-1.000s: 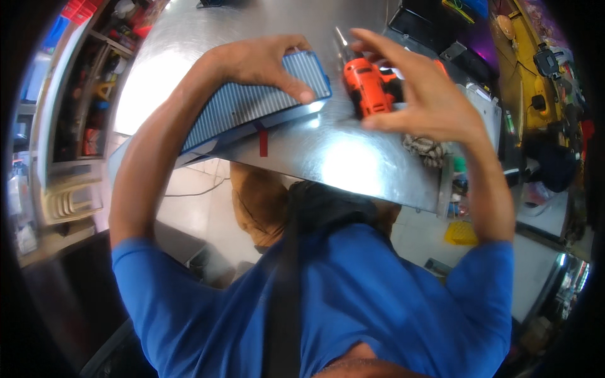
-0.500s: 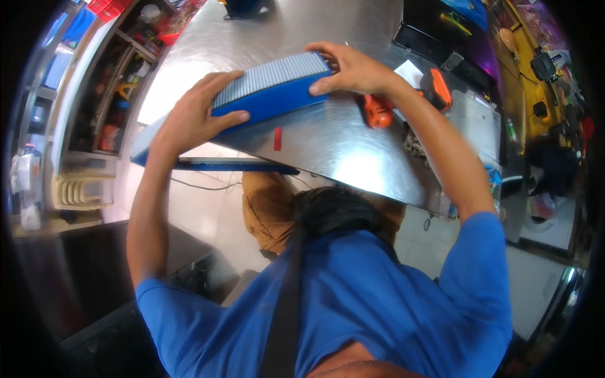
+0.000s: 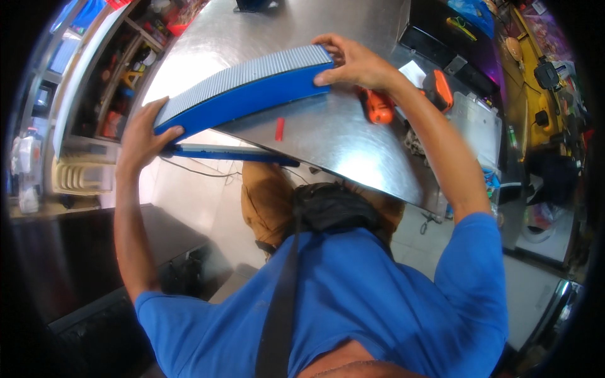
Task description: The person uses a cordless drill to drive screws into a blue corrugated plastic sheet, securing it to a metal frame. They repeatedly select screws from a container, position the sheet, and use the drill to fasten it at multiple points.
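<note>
A long blue bar [image 3: 246, 101] with a ridged grey strip along its top lies slantwise over the near left part of the metal table [image 3: 309, 135]. My left hand [image 3: 142, 133] grips its left end, thumb on the blue side and fingers over the ridged top. At the bar's other end my right hand [image 3: 354, 64] is closed round the corner, thumb on the near face and fingers behind, partly hidden. Below the bar, past the table's edge, a second blue and white length [image 3: 233, 153] shows. A small red strip [image 3: 279, 129] sits on the tabletop near the bar.
An orange and black cordless drill [image 3: 380, 108] lies right of my right hand. Behind it stands a black case [image 3: 441, 47], with a clear plastic box [image 3: 474, 129] nearer me. A cable [image 3: 195, 170] hangs below the table at left, near cream plastic stools [image 3: 79, 176].
My left hand has slid left along the bar to its end, uncovering more of the ridged strip. My right hand keeps its place at the right end, with a slight shift.
</note>
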A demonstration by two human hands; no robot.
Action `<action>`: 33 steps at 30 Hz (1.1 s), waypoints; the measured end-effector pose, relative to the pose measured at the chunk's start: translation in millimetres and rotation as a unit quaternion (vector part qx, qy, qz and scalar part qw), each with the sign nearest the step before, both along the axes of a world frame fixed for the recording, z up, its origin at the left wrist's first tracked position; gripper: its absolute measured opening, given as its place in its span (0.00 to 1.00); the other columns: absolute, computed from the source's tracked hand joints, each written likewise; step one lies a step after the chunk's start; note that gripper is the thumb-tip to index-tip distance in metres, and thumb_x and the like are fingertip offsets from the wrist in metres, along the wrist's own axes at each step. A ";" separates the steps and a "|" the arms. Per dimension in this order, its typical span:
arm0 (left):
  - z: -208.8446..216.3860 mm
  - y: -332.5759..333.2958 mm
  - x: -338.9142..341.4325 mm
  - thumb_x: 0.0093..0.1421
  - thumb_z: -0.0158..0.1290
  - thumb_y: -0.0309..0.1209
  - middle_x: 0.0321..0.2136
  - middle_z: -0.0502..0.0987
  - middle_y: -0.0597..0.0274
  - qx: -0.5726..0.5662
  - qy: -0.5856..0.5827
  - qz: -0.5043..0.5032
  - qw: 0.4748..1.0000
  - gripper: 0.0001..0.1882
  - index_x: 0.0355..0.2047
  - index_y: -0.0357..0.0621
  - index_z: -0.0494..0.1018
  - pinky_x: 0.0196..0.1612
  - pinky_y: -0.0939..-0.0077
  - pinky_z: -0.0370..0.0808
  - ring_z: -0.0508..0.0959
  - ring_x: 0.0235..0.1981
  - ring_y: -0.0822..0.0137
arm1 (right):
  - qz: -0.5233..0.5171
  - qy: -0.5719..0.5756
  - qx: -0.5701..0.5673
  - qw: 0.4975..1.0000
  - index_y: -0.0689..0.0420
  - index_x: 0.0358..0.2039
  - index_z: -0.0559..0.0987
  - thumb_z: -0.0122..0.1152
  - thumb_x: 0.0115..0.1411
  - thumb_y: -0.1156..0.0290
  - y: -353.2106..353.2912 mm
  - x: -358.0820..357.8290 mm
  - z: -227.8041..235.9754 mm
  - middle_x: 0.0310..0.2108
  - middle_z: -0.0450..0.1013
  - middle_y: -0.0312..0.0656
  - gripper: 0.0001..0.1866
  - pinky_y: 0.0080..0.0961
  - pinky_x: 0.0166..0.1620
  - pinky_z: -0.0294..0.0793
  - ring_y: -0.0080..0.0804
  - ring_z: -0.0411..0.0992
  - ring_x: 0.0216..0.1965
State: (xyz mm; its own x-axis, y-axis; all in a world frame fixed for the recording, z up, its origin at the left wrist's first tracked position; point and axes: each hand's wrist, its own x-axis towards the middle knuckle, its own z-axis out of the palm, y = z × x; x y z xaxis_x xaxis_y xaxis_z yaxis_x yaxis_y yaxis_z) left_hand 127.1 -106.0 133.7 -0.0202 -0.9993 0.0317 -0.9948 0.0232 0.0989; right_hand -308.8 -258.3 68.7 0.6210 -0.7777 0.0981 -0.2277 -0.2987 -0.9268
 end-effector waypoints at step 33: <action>-35.4 22.7 53.0 0.44 0.71 0.56 0.57 0.74 0.49 -0.231 0.033 -0.077 0.969 0.42 0.54 0.44 0.74 0.56 0.46 0.77 0.75 0.57 0.46 | 0.059 0.047 0.021 0.997 0.63 0.63 0.68 0.68 0.59 0.61 -18.5 -2.3 27.4 0.50 0.76 0.50 0.35 0.35 0.53 0.75 0.39 0.75 0.49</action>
